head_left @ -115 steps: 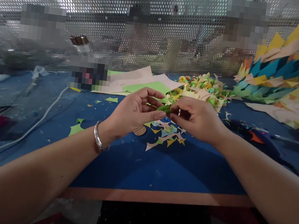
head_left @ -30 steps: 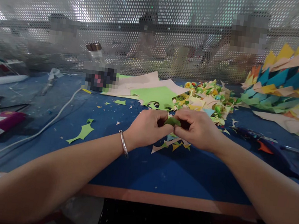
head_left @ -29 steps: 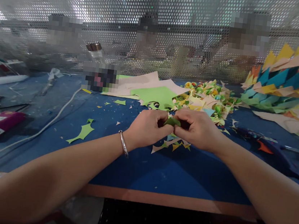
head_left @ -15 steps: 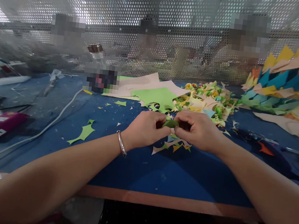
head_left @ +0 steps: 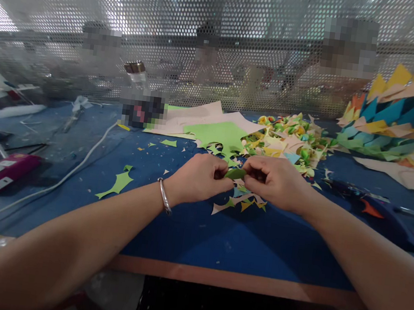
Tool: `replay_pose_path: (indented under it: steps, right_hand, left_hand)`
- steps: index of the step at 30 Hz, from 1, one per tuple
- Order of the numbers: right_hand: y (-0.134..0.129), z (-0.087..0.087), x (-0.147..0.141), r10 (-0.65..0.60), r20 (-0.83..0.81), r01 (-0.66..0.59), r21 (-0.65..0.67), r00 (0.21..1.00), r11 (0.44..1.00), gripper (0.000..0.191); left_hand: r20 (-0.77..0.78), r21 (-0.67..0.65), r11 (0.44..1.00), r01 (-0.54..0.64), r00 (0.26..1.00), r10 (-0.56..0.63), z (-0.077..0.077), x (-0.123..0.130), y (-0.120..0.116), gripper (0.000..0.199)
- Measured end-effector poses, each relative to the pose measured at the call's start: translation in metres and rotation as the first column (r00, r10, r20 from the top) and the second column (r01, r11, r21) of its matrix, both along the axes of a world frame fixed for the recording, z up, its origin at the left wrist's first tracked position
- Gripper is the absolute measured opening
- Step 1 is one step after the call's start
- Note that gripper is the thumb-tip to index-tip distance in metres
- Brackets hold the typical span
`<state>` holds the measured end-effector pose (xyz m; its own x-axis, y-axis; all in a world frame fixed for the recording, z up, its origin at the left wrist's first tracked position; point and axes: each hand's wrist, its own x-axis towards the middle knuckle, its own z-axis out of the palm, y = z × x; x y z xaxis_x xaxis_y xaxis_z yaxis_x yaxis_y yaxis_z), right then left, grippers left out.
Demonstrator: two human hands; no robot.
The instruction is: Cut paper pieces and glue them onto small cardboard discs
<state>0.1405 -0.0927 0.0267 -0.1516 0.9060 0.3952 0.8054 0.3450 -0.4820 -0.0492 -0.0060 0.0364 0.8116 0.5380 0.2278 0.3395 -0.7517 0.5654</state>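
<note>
Between my two hands is a small green paper piece [head_left: 235,174] with a rounded edge, held just above the table. The fingers of my left hand [head_left: 204,176] pinch its left end. My right hand [head_left: 277,182] grips its right end with thumb and fingers. Under and in front of them lie paper scraps [head_left: 241,199] in pale pink, green, yellow and light blue. Just beyond is a green paper sheet [head_left: 215,133] with curved cut-outs along its near edge, resting on pale pink sheets [head_left: 196,116].
A heap of small paper pieces [head_left: 292,135] lies behind my right hand. Layered pointed paper work [head_left: 404,114] stands at far right, near a dark-handled tool [head_left: 381,209]. At left are a purple power strip [head_left: 4,173], a white cable [head_left: 77,167] and a green scrap [head_left: 117,183]. Perforated metal [head_left: 236,38] backs the table.
The view has shifted slightly. The green piece has tilted so more of its face shows, and my fingers have drawn a little apart along it.
</note>
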Motion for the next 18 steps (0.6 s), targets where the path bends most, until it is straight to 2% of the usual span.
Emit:
replay_pose_path:
  steps: [4, 6, 8, 10, 13, 18]
  right_hand:
    - [0.0, 0.002, 0.005, -0.052, 0.015, 0.052, -0.005, 0.999, 0.999, 0.011]
    - [0.0, 0.002, 0.005, -0.07, 0.049, 0.072, -0.022, 0.996, 0.997, 0.011]
    - [0.0, 0.002, 0.003, -0.065, 0.098, 0.07, -0.041, 0.993, 0.997, 0.012]
    - [0.0, 0.002, 0.001, -0.043, 0.142, 0.051, -0.055, 0.989, 0.997, 0.014]
    - [0.0, 0.0, 0.0, -0.006, 0.174, 0.017, -0.061, 0.985, 0.998, 0.014]
    - [0.0, 0.0, 0.004, 0.011, 0.141, -0.005, -0.039, 0.99, 0.999, 0.006]
  left_hand:
    - [-0.034, 0.007, 0.999, -0.031, 0.999, 0.031, 0.003, -0.003, -0.001, 0.014]
    - [0.062, -0.013, 0.999, -0.049, 0.997, 0.05, 0.005, -0.002, -0.005, 0.007]
    - [0.159, -0.058, 0.998, -0.026, 0.987, 0.035, 0.006, 0.0, -0.01, 0.011]
    - [0.189, -0.107, 0.994, 0.019, 0.982, 0.002, 0.004, 0.004, -0.013, 0.015]
    - [0.145, -0.192, 0.98, 0.055, 0.989, -0.027, -0.002, 0.008, -0.01, 0.008]
    - [0.077, -0.372, 0.924, 0.09, 0.995, -0.066, -0.004, 0.007, -0.002, 0.003]
